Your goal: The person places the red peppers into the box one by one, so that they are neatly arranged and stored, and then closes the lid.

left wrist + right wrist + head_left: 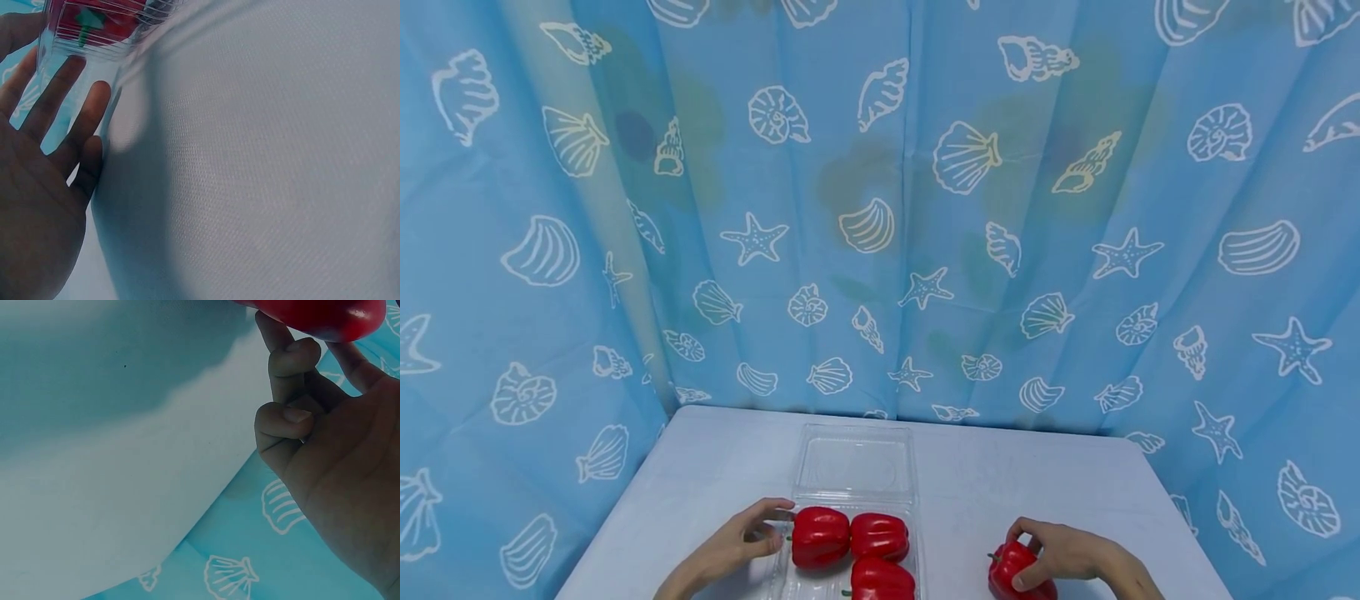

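Observation:
My right hand [1063, 552] grips a red bell pepper [1011, 567] at the right part of the table; in the right wrist view the pepper [337, 315] shows at the top, with two fingers curled beneath it. My left hand [741, 537] is at the left side of a clear plastic box [782, 575], fingers spread and touching or very near its wall. In the left wrist view that hand [50, 156] has its fingers extended toward the box's ribbed side. Inside the box lie three red bell peppers, one at left [820, 537], one at right [880, 536] and one in front [883, 579].
The box's clear lid [856, 465] lies folded back behind it on the white table [1000, 467]. A blue curtain [880, 208] with white shell and starfish prints hangs behind and along both sides of the table.

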`<state>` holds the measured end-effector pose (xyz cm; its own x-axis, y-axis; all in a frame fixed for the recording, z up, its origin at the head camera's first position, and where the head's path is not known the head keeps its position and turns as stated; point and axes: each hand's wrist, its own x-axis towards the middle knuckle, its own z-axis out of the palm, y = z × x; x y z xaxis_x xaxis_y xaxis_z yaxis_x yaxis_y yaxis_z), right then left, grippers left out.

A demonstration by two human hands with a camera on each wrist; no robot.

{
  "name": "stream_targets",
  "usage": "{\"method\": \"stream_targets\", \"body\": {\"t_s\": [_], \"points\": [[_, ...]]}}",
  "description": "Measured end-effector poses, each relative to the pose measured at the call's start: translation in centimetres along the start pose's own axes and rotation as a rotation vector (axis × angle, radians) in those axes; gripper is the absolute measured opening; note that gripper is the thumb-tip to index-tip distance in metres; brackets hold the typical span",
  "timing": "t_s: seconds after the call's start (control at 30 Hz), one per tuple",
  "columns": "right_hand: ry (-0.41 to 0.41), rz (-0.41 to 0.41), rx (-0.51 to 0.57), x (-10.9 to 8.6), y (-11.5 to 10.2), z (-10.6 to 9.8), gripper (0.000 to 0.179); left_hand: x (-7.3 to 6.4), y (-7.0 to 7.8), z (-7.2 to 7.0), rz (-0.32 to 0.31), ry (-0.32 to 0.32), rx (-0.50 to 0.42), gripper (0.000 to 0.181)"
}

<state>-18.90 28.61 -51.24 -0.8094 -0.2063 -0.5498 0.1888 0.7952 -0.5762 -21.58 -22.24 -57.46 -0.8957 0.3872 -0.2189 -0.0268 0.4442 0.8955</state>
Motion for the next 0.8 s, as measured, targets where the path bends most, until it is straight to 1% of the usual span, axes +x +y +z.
{"method": "stream_targets", "body": {"t_s": [0.27, 0.5, 0.8], "points": [[-0.002, 0.013, -0.005, 0.15, -0.07, 0.11, 0.060, -0.12, 0.01, 0.03, 0.004, 0.004, -0.001, 0.069], [0.005, 0.022, -0.012, 0.13, -0.25, 0.12, 0.063, -0.11, -0.14, 0.09, -0.007, 0.007, -0.003, 0.069], [0.003, -0.023, 0.011, 0.08, -0.43, -0.12, 0.064, -0.06, 0.04, 0.08, 0.005, 0.000, -0.004, 0.069]]}}
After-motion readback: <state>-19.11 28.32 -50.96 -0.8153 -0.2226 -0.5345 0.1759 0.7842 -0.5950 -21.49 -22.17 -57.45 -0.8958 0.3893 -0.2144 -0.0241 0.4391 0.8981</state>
